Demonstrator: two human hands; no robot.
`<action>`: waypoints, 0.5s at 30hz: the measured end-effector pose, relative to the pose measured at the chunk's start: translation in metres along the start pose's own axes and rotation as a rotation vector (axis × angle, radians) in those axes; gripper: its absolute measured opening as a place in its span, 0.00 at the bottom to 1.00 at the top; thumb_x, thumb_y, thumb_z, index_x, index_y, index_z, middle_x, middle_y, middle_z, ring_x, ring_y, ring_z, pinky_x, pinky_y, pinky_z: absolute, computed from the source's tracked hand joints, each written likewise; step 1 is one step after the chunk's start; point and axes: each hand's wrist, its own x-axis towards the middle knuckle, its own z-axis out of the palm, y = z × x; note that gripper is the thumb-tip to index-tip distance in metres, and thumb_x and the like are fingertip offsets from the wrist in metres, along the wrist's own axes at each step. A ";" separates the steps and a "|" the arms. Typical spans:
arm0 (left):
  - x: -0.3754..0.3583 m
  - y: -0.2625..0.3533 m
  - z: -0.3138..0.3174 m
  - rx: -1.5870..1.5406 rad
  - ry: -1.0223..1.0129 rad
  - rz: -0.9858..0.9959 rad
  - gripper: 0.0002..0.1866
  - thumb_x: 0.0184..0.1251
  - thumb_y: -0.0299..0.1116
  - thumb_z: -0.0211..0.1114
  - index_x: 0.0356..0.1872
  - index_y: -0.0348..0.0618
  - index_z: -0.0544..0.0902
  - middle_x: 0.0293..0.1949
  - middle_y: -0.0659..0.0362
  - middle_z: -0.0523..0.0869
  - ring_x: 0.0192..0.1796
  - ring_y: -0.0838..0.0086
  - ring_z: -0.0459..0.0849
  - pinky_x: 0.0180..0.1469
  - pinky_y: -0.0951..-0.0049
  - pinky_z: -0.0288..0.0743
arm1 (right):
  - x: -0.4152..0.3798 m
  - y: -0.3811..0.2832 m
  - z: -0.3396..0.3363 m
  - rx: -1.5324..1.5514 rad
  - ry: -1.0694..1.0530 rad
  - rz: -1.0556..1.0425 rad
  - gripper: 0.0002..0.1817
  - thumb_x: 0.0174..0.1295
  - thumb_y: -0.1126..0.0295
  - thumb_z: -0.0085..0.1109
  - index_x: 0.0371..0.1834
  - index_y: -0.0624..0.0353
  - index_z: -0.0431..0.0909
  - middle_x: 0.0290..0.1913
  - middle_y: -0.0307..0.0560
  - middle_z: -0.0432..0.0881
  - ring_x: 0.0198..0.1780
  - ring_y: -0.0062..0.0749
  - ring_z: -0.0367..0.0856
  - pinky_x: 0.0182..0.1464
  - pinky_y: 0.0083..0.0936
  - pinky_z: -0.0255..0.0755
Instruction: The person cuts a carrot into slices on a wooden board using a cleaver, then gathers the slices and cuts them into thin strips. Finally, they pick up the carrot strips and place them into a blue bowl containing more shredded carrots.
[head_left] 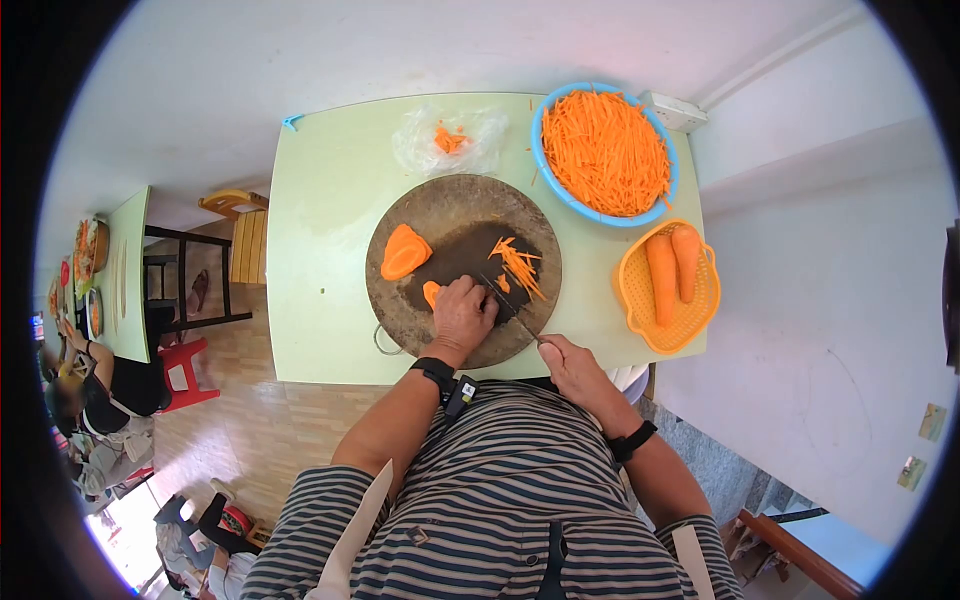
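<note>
A round, dark-stained chopping board [420,215] lies on the pale green table. My left hand [464,316] presses down on it with fingers curled over a carrot piece, mostly hidden; an orange end [431,293] pokes out at its left. In my right hand [578,372] is the handle of a knife [520,322], whose thin dark blade runs up beside my left fingertips. Cut carrot strips [517,267] lie on the board right of the blade. Farther up at the left rests a stack of carrot slices [405,252].
A blue basin [538,150] heaped with shredded carrot [605,150] stands at the back right. Below it, a yellow basket [704,315] holds two whole carrots [663,275]. A plastic bag [480,150] with carrot scraps lies behind the board. Other people sit at far left.
</note>
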 end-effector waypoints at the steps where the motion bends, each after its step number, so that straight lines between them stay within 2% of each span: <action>1: 0.000 0.000 0.000 0.000 0.000 0.000 0.06 0.51 0.30 0.72 0.26 0.45 0.82 0.31 0.57 0.77 0.36 0.59 0.81 0.40 0.59 0.72 | 0.000 0.000 -0.001 -0.005 -0.004 -0.003 0.24 0.80 0.53 0.45 0.62 0.64 0.77 0.46 0.70 0.85 0.51 0.64 0.85 0.54 0.43 0.78; 9: 0.002 0.002 -0.001 0.006 0.024 0.017 0.05 0.50 0.30 0.73 0.27 0.46 0.84 0.30 0.57 0.78 0.35 0.59 0.81 0.39 0.60 0.72 | 0.008 -0.006 -0.002 -0.049 -0.001 -0.025 0.25 0.80 0.52 0.45 0.61 0.65 0.77 0.48 0.71 0.85 0.52 0.66 0.84 0.55 0.44 0.77; 15: 0.000 0.001 0.002 -0.006 0.030 0.004 0.05 0.50 0.30 0.73 0.28 0.46 0.85 0.30 0.58 0.78 0.35 0.60 0.82 0.39 0.60 0.72 | 0.006 0.004 0.003 0.082 0.035 0.035 0.24 0.80 0.54 0.46 0.61 0.64 0.77 0.48 0.68 0.85 0.52 0.62 0.85 0.55 0.42 0.77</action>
